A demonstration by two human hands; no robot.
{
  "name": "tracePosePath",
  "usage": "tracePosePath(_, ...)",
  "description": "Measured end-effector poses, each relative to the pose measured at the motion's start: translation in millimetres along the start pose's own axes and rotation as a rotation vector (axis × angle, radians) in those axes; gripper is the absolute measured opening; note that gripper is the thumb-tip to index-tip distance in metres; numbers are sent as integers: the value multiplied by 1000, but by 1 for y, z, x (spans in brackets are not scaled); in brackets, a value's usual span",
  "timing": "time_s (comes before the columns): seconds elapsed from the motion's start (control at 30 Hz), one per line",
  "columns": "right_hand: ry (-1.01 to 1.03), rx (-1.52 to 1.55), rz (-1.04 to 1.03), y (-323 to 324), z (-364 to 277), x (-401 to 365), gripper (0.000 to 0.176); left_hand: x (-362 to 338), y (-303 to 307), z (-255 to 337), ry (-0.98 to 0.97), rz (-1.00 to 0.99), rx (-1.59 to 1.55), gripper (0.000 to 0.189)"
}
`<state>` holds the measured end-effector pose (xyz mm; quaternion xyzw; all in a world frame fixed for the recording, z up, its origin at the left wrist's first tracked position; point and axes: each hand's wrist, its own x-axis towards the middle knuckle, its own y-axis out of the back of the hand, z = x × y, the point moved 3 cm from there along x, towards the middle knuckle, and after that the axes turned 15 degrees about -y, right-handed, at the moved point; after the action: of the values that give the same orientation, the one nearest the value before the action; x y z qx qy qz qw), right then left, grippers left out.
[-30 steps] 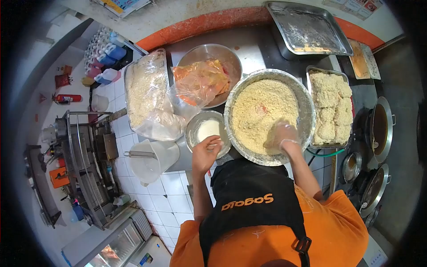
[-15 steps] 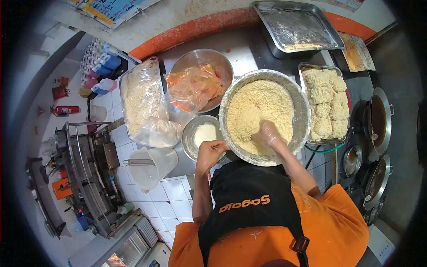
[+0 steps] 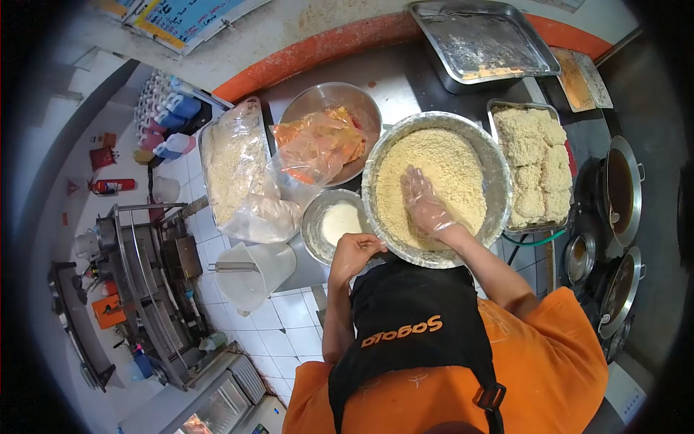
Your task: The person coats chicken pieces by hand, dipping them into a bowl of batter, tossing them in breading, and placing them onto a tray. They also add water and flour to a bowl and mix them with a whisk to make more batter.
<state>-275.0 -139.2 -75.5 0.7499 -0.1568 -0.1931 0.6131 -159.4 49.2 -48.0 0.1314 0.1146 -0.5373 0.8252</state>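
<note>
In the head view a large metal bowl point(image 3: 499, 170) holds pale yellow breadcrumbs point(image 3: 452, 159). My right hand point(image 3: 428, 206), which looks coated or covered in a clear glove, rests on the crumbs with its fingers stretched out. Whether anything lies under the palm is hidden. My left hand point(image 3: 356, 254) pinches the big bowl's rim at its lower left. Just beyond that hand stands a smaller metal bowl point(image 3: 312, 226) with white batter point(image 3: 341, 223) inside. To the right, a tray point(image 3: 535, 228) carries several crumb-coated pieces point(image 3: 536, 163).
A bag of crumbs point(image 3: 235, 163) sits in a tray at left. Beside it, a metal bowl point(image 3: 340, 90) holds an orange-stained plastic bag point(image 3: 318, 145). A clear jug point(image 3: 264, 278) stands nearer me. A deep metal tray point(image 3: 484, 36) is at the back; oil-filled pans point(image 3: 620, 189) are at right.
My right hand, fingers dug into the crumbs before, now lies flatter on top with fingers extended. The left hand stays at the bowl's rim. The whole view has shifted slightly.
</note>
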Motion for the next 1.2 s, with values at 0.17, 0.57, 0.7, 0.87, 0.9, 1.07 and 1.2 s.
tracePosePath(0.17, -117, 81, -153, 23, 46, 31, 47, 3, -1, 16, 29, 10, 82, 15)
tracePosePath(0.57, -638, 616, -290, 16, 51, 33, 65, 7, -4, 4, -54, 58, 147, 17)
tracePosePath(0.7, -634, 1202, -157, 37, 55, 16, 60, 6, 0, 12, -44, -9, 273, 19)
tracePosePath(0.87, -724, 1429, -155, 38, 99, -1, 80, -1, 9, 14, -62, 111, 163, 25)
tracePosePath(0.9, -734, 1427, -140, 56, 106, -9, 80, -3, 12, 18, -69, 97, 162, 25)
tracePosePath(1.07, -794, 1819, 141, 112, 169, -54, 50, -19, 39, 15, -32, 184, 175, 31)
tracePosePath(1.2, -1106, 1595, 462, 132, 213, -99, 52, -26, 56, 13, -24, 255, 187, 32)
